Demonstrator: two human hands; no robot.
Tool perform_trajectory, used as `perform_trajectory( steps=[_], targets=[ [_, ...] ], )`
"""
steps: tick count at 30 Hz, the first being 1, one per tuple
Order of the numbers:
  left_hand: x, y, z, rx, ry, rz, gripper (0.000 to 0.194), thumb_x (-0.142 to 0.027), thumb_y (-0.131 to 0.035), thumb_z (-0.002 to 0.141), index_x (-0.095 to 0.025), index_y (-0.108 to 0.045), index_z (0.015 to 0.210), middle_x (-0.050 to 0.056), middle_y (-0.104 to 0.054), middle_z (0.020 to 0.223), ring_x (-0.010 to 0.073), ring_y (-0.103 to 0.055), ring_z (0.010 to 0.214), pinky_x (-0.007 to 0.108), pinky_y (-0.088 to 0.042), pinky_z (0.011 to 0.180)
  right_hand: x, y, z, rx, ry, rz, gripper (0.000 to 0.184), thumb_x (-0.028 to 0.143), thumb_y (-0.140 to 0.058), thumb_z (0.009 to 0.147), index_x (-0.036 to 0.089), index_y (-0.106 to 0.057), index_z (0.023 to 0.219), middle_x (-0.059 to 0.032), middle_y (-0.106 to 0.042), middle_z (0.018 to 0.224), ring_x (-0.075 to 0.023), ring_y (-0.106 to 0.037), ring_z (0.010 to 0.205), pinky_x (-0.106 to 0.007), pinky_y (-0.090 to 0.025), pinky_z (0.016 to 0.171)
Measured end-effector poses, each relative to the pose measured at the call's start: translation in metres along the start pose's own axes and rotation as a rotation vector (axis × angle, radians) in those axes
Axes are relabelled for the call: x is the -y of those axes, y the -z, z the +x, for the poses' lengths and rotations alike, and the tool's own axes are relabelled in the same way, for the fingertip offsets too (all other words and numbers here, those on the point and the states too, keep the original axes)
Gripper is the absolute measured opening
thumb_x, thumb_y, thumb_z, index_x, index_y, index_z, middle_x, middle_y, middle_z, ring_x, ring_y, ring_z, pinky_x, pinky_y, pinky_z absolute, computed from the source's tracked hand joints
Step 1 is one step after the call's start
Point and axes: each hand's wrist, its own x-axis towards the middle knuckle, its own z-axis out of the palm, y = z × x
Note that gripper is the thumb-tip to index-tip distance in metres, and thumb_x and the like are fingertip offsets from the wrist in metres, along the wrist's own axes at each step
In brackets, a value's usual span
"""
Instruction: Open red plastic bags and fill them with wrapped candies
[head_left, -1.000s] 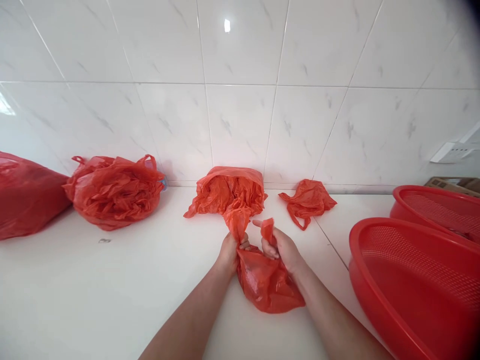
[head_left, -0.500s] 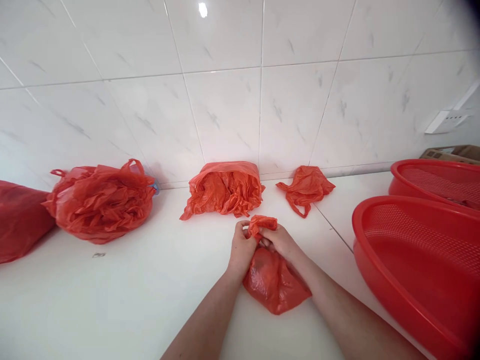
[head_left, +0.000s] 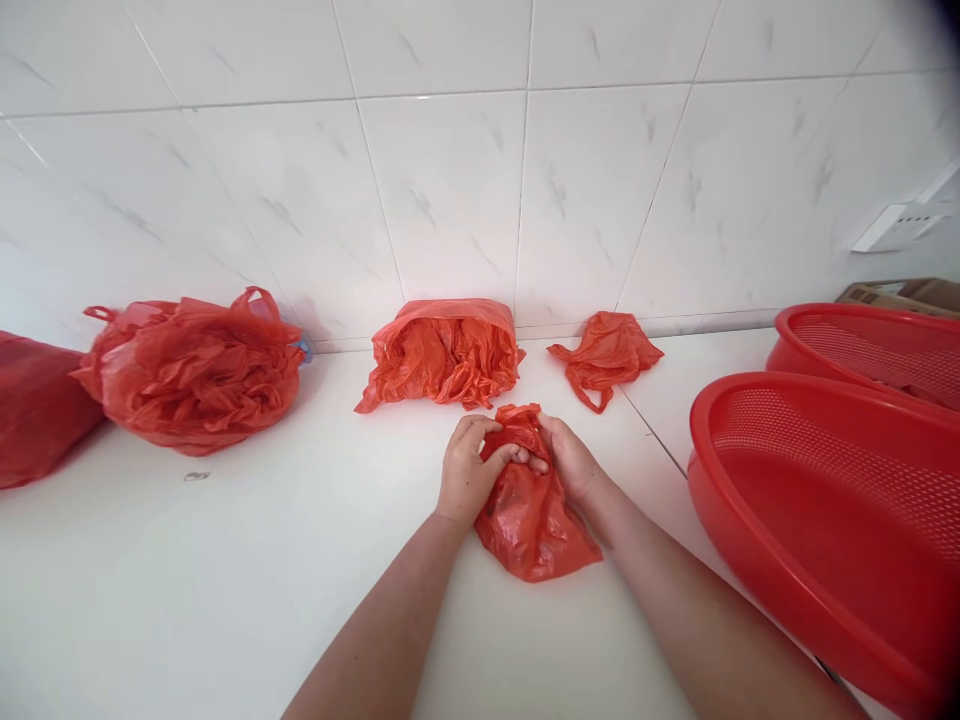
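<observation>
A red plastic bag (head_left: 536, 535) lies on the white table between my two forearms, its bottom corner pointing toward me. My left hand (head_left: 474, 465) is closed on the upper left of the bag, thumb and fingers pinching the film near its top. On the other side, my right hand (head_left: 562, 455) grips the upper right edge, with some fingers curled behind or inside the film and partly hidden. What the bag contains, if anything, cannot be made out. Just beyond my hands is a red bag stuffed with crumpled red bags (head_left: 450, 360).
A single crumpled red bag (head_left: 611, 355) lies by the tiled wall (head_left: 450, 200). Left are a large bundle of red bags (head_left: 199, 385) and another red bag (head_left: 41, 410). At right stand a red perforated basket (head_left: 787, 520), a second basket (head_left: 847, 330) and a cardboard box (head_left: 904, 293).
My hands have moved apart at the bag's top, and the bunched film there has spread wider. The right thumb has shifted to the bag's right edge. The view has tilted down slightly.
</observation>
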Motion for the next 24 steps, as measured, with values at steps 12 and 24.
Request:
perform_trajectory(
  steps=[12, 24],
  targets=[
    [-0.004, 0.004, -0.006, -0.027, 0.089, -0.016, 0.014, -0.009, -0.057, 0.071, -0.023, -0.062, 0.071, 0.002, -0.060, 0.086, 0.0170, -0.055, 0.083, 0.029, -0.041, 0.078, 0.000, 0.007, 0.001, -0.138, 0.129, -0.343, 0.030, 0.018, -0.068, 0.061, 0.023, -0.057, 0.088, 0.0050, -0.061, 0.069, -0.0096, -0.048, 0.053, -0.020, -0.033, 0.050],
    [-0.002, -0.002, -0.010, 0.057, -0.124, 0.191, 0.020, -0.006, -0.056, 0.071, -0.023, -0.062, 0.078, 0.004, -0.059, 0.102, 0.0212, -0.053, 0.098, 0.038, -0.042, 0.088, 0.002, 0.010, -0.002, -0.251, 0.265, -0.620, 0.019, 0.017, -0.054, 0.069, 0.023, -0.067, 0.081, 0.0006, -0.066, 0.080, -0.0149, -0.056, 0.071, -0.026, -0.041, 0.065]
  ],
)
